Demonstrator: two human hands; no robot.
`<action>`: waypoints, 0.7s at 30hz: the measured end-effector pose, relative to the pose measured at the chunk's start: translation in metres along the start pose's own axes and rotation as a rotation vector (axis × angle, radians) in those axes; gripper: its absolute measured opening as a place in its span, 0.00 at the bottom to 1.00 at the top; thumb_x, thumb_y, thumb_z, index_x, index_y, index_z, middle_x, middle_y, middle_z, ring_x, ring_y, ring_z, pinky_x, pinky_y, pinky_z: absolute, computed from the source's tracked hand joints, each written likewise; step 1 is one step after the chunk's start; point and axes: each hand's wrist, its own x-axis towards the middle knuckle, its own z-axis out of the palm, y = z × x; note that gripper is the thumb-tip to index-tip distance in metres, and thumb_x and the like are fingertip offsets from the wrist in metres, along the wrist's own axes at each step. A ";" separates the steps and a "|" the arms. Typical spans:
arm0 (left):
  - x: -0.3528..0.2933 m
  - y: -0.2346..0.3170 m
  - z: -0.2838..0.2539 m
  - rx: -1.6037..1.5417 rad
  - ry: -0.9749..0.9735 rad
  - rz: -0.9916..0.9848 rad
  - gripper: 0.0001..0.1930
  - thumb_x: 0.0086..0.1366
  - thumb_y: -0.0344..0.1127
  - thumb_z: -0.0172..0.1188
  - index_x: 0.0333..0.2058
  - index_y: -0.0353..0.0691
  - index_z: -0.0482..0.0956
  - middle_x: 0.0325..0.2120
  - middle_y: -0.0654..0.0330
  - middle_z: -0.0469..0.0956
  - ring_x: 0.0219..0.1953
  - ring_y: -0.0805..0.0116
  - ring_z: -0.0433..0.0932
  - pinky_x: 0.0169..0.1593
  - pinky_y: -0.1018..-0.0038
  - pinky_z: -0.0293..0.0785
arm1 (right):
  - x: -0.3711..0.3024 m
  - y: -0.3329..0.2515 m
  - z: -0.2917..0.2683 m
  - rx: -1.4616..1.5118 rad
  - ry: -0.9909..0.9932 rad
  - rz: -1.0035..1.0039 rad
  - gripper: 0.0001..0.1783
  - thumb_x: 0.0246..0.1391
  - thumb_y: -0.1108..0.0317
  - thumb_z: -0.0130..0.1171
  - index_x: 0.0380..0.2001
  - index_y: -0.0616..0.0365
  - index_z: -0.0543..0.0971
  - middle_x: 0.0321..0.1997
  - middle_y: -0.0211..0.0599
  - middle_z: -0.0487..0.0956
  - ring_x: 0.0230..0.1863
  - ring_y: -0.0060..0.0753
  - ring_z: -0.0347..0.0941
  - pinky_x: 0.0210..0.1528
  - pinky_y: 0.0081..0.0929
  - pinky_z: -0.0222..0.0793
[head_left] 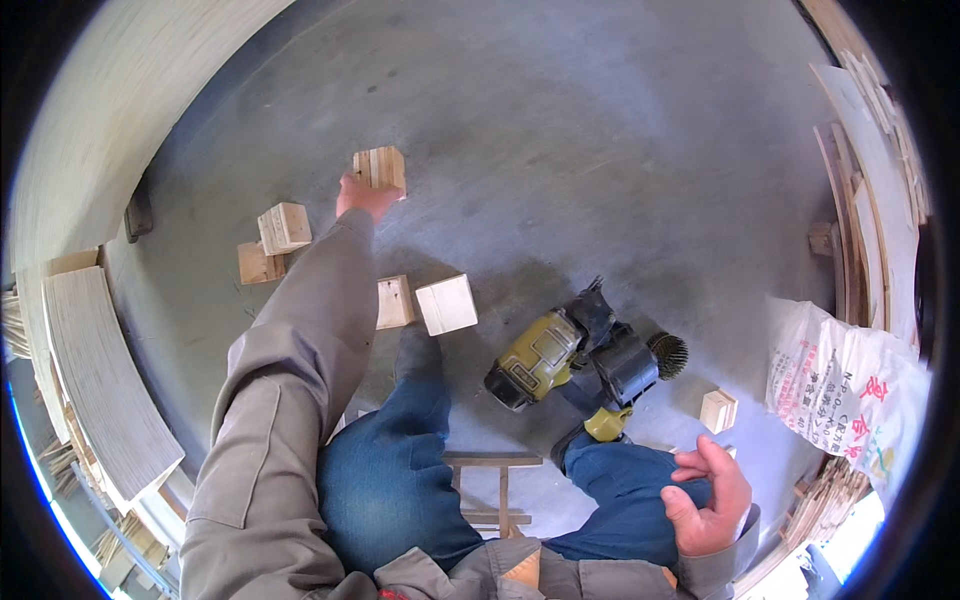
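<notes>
My left arm stretches forward over the floor, and my left hand (366, 198) grips the near side of a wooden block (382, 167) made of glued layers. My fingers are partly hidden against it. Above my right thigh, my right hand (712, 498) is held up with its fingers apart and slightly curled, nothing in it. A yellow and black coil nail gun (540, 358) lies on the floor before my legs. Beside its dark magazine is a round bundle of nails (667, 356). Near my left knee are a pale square block (447, 305) and a smaller-looking block (395, 302).
To the left, one wooden block (284, 228) leans against or rests on another block (258, 263). A small block (718, 410) is near my right knee. At the right stand a white printed sack (835, 385) and leaning boards (875, 220). Plywood sheets (105, 370) are stacked at left.
</notes>
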 end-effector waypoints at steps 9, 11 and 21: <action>-0.040 0.007 -0.030 -1.084 -0.504 -0.203 0.35 0.61 0.52 0.61 0.56 0.26 0.69 0.46 0.49 0.77 0.39 0.56 0.80 0.52 0.55 0.77 | -0.009 0.001 -0.012 0.034 0.013 -0.067 0.37 0.50 0.65 0.72 0.61 0.69 0.71 0.42 0.46 0.82 0.37 0.32 0.78 0.44 0.28 0.76; -0.060 0.016 -0.045 -1.250 -0.660 -0.250 0.38 0.61 0.58 0.58 0.56 0.26 0.69 0.44 0.51 0.77 0.36 0.59 0.78 0.49 0.56 0.78 | -0.012 -0.002 -0.012 0.045 0.013 -0.089 0.37 0.49 0.66 0.72 0.60 0.69 0.71 0.42 0.46 0.82 0.37 0.32 0.78 0.44 0.28 0.76; -0.194 0.073 -0.136 -1.500 -1.059 0.307 0.45 0.55 0.65 0.59 0.61 0.32 0.69 0.46 0.52 0.77 0.33 0.60 0.77 0.44 0.57 0.79 | -0.029 0.004 -0.021 0.067 0.019 -0.263 0.32 0.47 0.71 0.71 0.57 0.68 0.74 0.42 0.51 0.81 0.37 0.39 0.81 0.40 0.31 0.79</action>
